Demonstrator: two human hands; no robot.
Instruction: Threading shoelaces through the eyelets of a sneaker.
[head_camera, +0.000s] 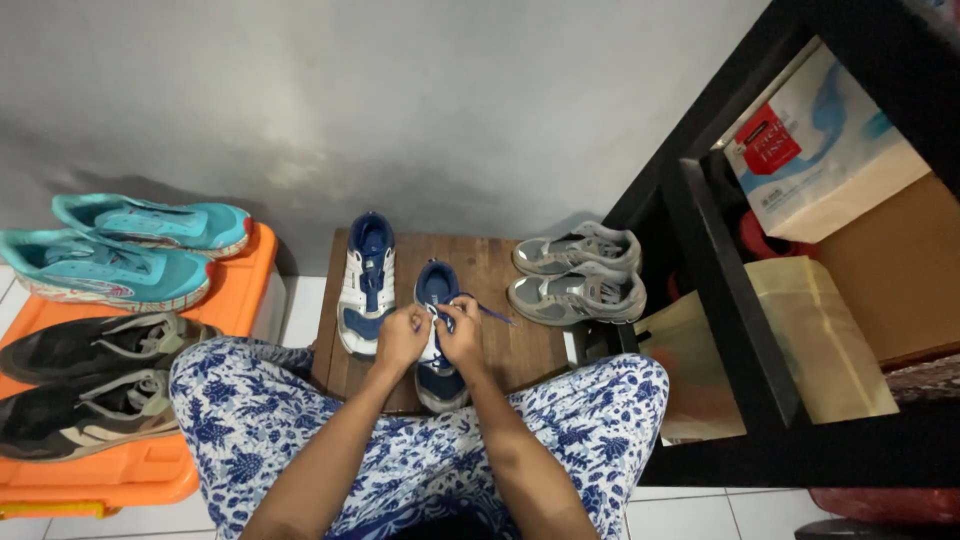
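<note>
Both hands (432, 335) hide the blue shoe's (438, 375) middle (laces too small).

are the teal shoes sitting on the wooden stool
No, the teal shoes lie on the orange bin lid, apart from the wooden stool.

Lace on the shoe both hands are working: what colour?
Blue lace, on the blue-and-white sports shoe; seen in the head view.
</note>
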